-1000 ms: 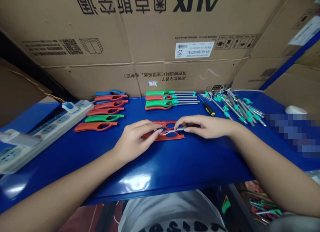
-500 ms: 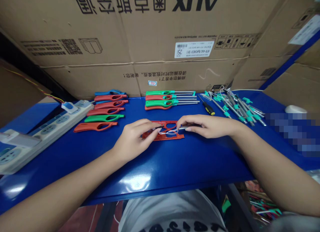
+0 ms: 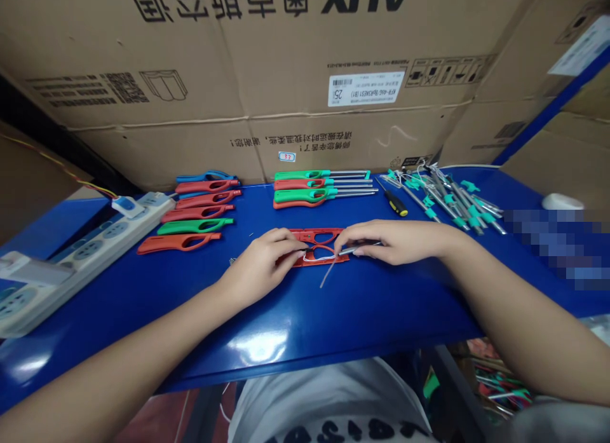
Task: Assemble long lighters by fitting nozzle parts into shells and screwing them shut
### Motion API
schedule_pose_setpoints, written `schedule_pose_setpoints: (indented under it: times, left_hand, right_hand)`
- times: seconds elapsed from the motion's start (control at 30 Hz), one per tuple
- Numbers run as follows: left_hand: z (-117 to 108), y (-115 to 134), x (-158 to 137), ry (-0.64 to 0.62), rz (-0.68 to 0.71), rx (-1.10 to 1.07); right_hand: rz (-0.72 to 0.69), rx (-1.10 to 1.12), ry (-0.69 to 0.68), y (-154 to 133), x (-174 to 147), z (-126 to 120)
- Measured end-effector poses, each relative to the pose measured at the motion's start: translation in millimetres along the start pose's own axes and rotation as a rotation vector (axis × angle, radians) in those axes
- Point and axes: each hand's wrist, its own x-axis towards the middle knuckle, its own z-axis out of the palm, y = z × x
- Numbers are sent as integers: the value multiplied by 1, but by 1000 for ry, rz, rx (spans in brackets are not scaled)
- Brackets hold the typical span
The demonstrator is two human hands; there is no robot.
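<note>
Two red lighter handle halves [image 3: 316, 231] lie side by side on the blue table between my hands, partly covered by them. My left hand [image 3: 264, 262] is closed in a pinch on a small black part [image 3: 305, 250] above the left end of the halves. White wires [image 3: 318, 258] run from it toward my right hand [image 3: 381, 238]. That hand is closed around a metal lighter tube [image 3: 349, 250] over the right end of the halves. A thin greyish strand [image 3: 326, 276] hangs down from near its fingertips.
Coloured lighter handles [image 3: 196, 225] lie in a column at left, beside a white power strip [image 3: 86, 255]. Lighters with metal tubes [image 3: 305, 194] lie at the back middle. A screwdriver [image 3: 395, 203] and a pile of metal tubes [image 3: 448, 198] are at back right. Cardboard [image 3: 190, 131] stands behind.
The tube in my right hand is tilted differently, and a thin strand now hangs below those fingers. The white wires droop lower over the handle halves. My left hand keeps its pinch.
</note>
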Motion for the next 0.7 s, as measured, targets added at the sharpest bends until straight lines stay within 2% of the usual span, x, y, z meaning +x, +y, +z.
schedule_pose_setpoints:
  times: [0.3,0.57,0.7]
  left_hand:
    - [13,0,1,29,-22,-13]
    - [12,-2,0,63,-72,-53]
    - [10,-2,-1,69,-92,-45]
  right_hand:
    - [42,-54,-19,4,-2,1]
    - [242,-72,30,-3,-1,0]
    - [317,-70,-5,-5,3,0]
